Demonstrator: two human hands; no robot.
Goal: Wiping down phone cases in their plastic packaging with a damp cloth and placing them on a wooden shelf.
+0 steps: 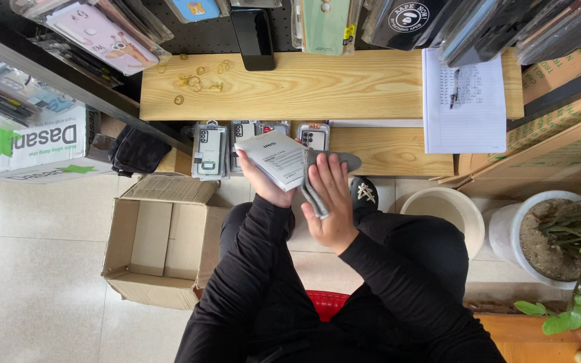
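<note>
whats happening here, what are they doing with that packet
A seated person in black sleeves holds a flat white packaged phone case in the left hand. The right hand presses a grey cloth against the packet's edge. In front, more clear-packaged phone cases stand in a row against a light wooden shelf. An open cardboard box sits on the tiled floor to the person's left.

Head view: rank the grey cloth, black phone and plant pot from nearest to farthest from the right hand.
1. Grey cloth, under the right hand.
2. Plant pot, on the floor to its right.
3. Black phone, hanging above the wooden shelf, upper left.
</note>
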